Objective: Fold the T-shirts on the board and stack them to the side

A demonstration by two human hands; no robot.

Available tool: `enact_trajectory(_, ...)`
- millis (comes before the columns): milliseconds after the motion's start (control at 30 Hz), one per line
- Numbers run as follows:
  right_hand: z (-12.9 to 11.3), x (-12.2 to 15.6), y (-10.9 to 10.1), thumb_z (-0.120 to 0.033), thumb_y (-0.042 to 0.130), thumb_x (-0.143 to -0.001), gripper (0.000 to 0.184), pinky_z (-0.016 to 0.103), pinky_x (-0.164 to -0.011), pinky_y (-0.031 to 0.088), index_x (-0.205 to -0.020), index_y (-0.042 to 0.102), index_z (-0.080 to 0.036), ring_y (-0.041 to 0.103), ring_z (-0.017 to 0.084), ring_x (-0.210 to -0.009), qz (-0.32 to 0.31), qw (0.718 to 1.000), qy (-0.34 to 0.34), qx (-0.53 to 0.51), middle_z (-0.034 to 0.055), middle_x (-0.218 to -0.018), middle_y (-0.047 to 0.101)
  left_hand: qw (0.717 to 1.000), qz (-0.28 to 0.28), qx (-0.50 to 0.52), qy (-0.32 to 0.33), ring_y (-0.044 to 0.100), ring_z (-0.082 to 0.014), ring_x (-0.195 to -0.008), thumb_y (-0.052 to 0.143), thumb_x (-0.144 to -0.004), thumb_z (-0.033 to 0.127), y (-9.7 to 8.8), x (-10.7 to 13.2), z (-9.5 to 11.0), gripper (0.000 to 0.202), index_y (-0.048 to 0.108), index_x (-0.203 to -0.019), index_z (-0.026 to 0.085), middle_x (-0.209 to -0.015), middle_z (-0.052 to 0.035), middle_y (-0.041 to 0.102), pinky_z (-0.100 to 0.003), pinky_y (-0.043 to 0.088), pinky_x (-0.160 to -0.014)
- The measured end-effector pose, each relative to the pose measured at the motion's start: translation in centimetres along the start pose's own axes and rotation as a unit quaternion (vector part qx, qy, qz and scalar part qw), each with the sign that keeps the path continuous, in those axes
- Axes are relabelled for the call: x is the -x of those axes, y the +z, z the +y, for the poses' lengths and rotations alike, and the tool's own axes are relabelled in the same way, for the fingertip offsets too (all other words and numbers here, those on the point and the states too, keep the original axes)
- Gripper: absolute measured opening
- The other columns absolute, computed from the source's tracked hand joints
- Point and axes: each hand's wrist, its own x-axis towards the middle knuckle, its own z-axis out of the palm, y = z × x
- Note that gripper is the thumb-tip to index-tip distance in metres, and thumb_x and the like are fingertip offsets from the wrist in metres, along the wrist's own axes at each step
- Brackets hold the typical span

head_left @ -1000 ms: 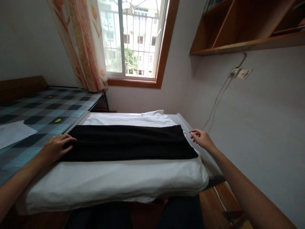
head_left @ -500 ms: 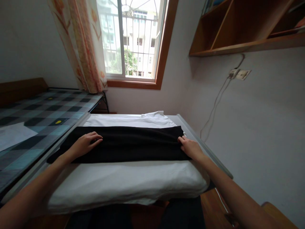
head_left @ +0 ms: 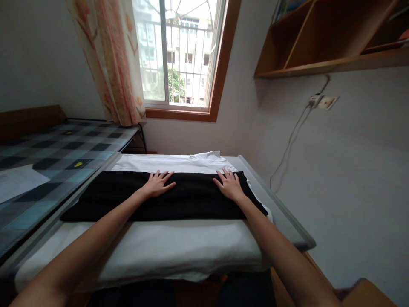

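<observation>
A folded black garment [head_left: 188, 198] lies across a white cloth [head_left: 166, 247] that covers a table. My left hand [head_left: 157, 184] rests flat on the garment near its middle, fingers spread and pointing toward the window. My right hand [head_left: 230, 184] lies flat on the garment's right part, fingers spread the same way. Neither hand holds anything. A folded white garment [head_left: 179, 162] sits just beyond the black one, at the table's far end.
A bed with a blue checked cover [head_left: 54, 153] runs along the left side, with a white sheet of paper [head_left: 15, 181] on it. Ahead are a window [head_left: 179, 55] and a curtain [head_left: 111, 64]. A wooden shelf [head_left: 319, 38] and a wall socket [head_left: 324, 101] are on the right wall.
Both hands have moved inward from the black garment's ends onto its top. They have gone from curled at the edges to lying flat with fingers spread.
</observation>
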Motion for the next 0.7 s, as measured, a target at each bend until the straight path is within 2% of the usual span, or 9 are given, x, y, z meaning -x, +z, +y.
enact_trajectory(133,2.1,-1.1,1.4,-0.069,0.013,-0.092,0.076,0.049,-0.114,0.018,-0.151,0.032,-0.024,0.022,0.030,-0.144,-0.087,0.995,0.035,-0.018,0.0119,-0.157,0.028,0.999,-0.030,-0.002,-0.031,0.029,-0.0416,-0.140,0.036,-0.090,0.067,1.1,0.8,-0.7,0.068,0.041,-0.147,0.028,-0.151,-0.0120,0.039,-0.063,0.021,-0.106)
enact_trajectory(267,3.0,-1.6,1.7,-0.069,0.015,-0.092,0.076,0.047,-0.115,0.018,-0.151,0.031,-0.023,0.022,0.030,-0.144,-0.090,0.995,0.040,-0.023,0.0130,-0.157,0.027,0.995,-0.079,0.005,-0.059,0.022,-0.0353,-0.144,0.029,-0.093,0.065,0.4,0.7,-1.7,0.070,0.033,-0.150,0.025,-0.156,-0.0095,0.030,-0.057,0.016,-0.112)
enact_trajectory(400,2.7,-1.5,1.8,-0.065,0.019,-0.094,0.072,0.045,-0.113,0.021,-0.148,0.038,-0.020,0.029,0.029,-0.141,-0.057,0.997,0.035,-0.023,0.0136,-0.154,0.034,0.991,-0.077,-0.006,-0.112,0.027,-0.0316,-0.143,0.027,-0.096,0.056,-0.7,0.8,-3.7,0.063,0.038,-0.147,0.020,-0.154,-0.0139,0.033,-0.058,0.015,-0.113)
enact_trajectory(533,3.3,-1.3,1.5,-0.047,0.025,-0.099,0.053,0.040,-0.105,0.031,-0.131,0.057,-0.020,0.046,0.026,-0.127,0.045,0.999,0.028,-0.009,0.0121,-0.137,0.055,0.984,-0.014,-0.056,-0.170,0.046,-0.0314,-0.129,0.033,-0.095,0.046,-2.2,1.9,-7.2,0.049,0.057,-0.128,0.019,-0.140,-0.0154,0.052,-0.057,0.024,-0.109)
enact_trajectory(600,4.2,-1.6,1.2,-0.037,0.030,-0.099,0.044,0.042,-0.102,0.033,-0.125,0.061,-0.021,0.048,0.027,-0.122,0.086,0.995,0.041,0.018,0.0119,-0.132,0.059,0.981,0.005,-0.082,-0.176,0.053,-0.0318,-0.120,0.035,-0.093,0.044,-3.0,2.6,-9.2,0.046,0.064,-0.116,0.018,-0.130,-0.0149,0.060,-0.055,0.029,-0.106)
enact_trajectory(700,6.1,-2.5,0.7,-0.036,0.038,-0.095,0.041,0.048,-0.099,0.034,-0.125,0.062,-0.020,0.047,0.032,-0.120,0.070,0.993,0.079,0.058,0.0148,-0.128,0.060,0.979,0.016,-0.097,-0.179,0.056,-0.0315,-0.113,0.039,-0.089,0.045,-4.1,3.5,-12.0,0.042,0.069,-0.104,0.020,-0.121,-0.0131,0.065,-0.053,0.033,-0.102)
